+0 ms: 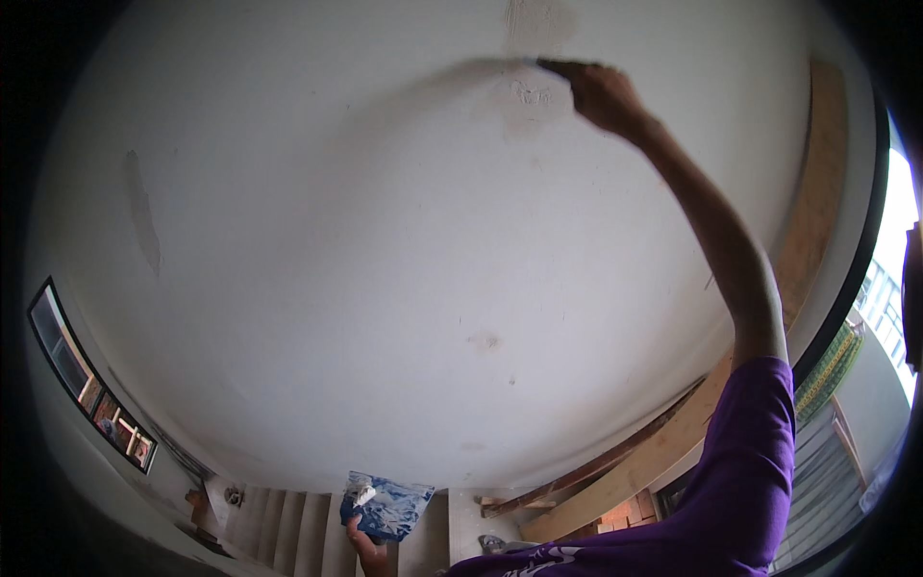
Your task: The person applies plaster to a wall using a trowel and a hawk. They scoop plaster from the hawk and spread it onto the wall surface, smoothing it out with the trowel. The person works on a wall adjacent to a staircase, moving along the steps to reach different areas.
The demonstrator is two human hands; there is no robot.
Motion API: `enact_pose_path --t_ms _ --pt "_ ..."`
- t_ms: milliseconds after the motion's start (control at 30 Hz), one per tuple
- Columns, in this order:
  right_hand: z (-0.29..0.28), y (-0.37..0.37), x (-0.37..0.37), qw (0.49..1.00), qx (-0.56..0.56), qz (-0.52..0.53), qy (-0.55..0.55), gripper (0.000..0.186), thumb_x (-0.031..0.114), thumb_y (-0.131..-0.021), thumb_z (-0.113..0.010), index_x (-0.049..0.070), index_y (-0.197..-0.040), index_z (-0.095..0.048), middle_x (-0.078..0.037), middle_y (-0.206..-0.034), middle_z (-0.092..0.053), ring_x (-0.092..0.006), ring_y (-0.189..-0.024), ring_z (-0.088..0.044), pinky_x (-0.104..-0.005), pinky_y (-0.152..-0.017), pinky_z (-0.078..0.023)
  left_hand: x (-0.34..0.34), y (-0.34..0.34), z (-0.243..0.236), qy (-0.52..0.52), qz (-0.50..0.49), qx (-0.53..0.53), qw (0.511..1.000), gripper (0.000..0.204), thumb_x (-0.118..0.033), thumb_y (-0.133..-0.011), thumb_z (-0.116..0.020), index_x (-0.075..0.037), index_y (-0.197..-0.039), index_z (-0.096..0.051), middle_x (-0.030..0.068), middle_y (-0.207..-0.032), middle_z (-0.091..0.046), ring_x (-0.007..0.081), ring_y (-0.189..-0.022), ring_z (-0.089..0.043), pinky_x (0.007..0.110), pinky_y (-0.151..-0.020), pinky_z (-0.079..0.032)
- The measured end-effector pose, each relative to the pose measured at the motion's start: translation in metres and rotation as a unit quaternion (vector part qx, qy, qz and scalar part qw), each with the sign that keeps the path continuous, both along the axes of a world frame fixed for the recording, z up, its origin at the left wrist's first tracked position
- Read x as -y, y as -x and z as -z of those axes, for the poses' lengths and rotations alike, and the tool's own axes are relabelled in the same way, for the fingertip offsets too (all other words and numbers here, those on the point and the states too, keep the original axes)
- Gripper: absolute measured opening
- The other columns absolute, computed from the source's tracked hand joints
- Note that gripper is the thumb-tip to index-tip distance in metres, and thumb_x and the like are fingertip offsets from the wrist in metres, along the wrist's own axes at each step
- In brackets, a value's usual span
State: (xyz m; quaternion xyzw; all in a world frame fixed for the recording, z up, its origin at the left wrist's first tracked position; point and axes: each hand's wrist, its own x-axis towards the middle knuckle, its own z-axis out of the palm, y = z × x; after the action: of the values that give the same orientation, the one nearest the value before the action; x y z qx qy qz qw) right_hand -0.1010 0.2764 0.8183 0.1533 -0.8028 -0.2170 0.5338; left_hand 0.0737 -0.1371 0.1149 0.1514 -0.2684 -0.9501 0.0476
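My right hand (606,96) is raised high, closed on a dark flat scraper (553,66) held at the white wall (404,240), next to a rough beige patch (538,29) and some small raised marks (531,94). Its shadow stretches left across the wall. Low in the view, my left hand (358,529) grips the edge of a blue, white-smeared board (399,505) with a lump of white paste (364,494) on it.
Below are concrete stairs (274,524). A framed window (87,375) is at the left. Long timber boards (615,481) lie along the lower right. At the far right are a bright opening (896,192), a green patterned roll (829,365) and grey sheeting (808,490).
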Motion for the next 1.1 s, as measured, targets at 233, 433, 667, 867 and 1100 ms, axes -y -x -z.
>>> enact_pose_path --t_ms 233,433,667,867,1100 --pt "-0.161 -0.036 0.061 0.999 -0.04 -0.006 -0.035 0.038 0.005 -0.088 -0.054 0.018 -0.122 -0.064 -0.009 -0.116 -0.067 -0.0288 -0.107 -0.064 -0.0453 -0.087 -0.052 0.003 0.005 -0.014 -0.018 0.022 -0.005 1.0 0.051 -0.024 -0.076 -0.056 -0.004 -0.123 -0.055 0.0112 -0.115 -0.063 0.029 -0.103 -0.062 0.044 -0.087 -0.053" --pt "-0.183 -0.029 0.116 0.998 -0.014 0.035 -0.056 0.034 0.005 -0.088 -0.055 0.018 -0.117 -0.068 -0.009 -0.115 -0.068 -0.0285 -0.107 -0.063 -0.0449 -0.089 -0.051 0.021 0.009 0.017 -0.023 0.037 -0.017 0.999 0.05 -0.025 -0.076 -0.057 -0.004 -0.121 -0.056 0.0117 -0.113 -0.063 0.03 -0.101 -0.062 0.044 -0.087 -0.052" --pt "-0.125 -0.031 0.076 0.977 0.025 0.011 -0.212 0.034 0.01 -0.091 -0.055 0.024 -0.121 -0.064 -0.005 -0.106 -0.07 -0.0291 -0.093 -0.066 -0.0428 -0.086 -0.053 0.023 0.013 -0.018 -0.038 0.084 0.024 0.995 0.054 -0.024 -0.074 -0.056 -0.004 -0.125 -0.054 0.0126 -0.115 -0.062 0.0313 -0.106 -0.061 0.046 -0.091 -0.05" --pt "-0.055 -0.065 0.04 0.975 -0.015 0.046 -0.217 0.027 0.009 -0.091 -0.057 0.02 -0.114 -0.068 -0.005 -0.104 -0.07 -0.0283 -0.089 -0.067 -0.0396 -0.085 -0.054 0.033 0.022 0.004 -0.018 0.084 0.036 0.996 0.055 -0.022 -0.074 -0.055 -0.003 -0.125 -0.052 0.0137 -0.119 -0.06 0.033 -0.107 -0.06 0.047 -0.093 -0.049" --pt "-0.154 -0.062 0.104 0.994 -0.044 0.005 -0.1 0.027 0.006 -0.089 -0.057 0.014 -0.111 -0.069 -0.008 -0.111 -0.069 -0.0301 -0.101 -0.065 -0.0445 -0.084 -0.051 0.026 0.019 -0.013 -0.009 0.112 -0.019 0.993 0.062 -0.022 -0.073 -0.055 -0.003 -0.132 -0.048 0.0152 -0.124 -0.058 0.0347 -0.112 -0.058 0.048 -0.098 -0.047"
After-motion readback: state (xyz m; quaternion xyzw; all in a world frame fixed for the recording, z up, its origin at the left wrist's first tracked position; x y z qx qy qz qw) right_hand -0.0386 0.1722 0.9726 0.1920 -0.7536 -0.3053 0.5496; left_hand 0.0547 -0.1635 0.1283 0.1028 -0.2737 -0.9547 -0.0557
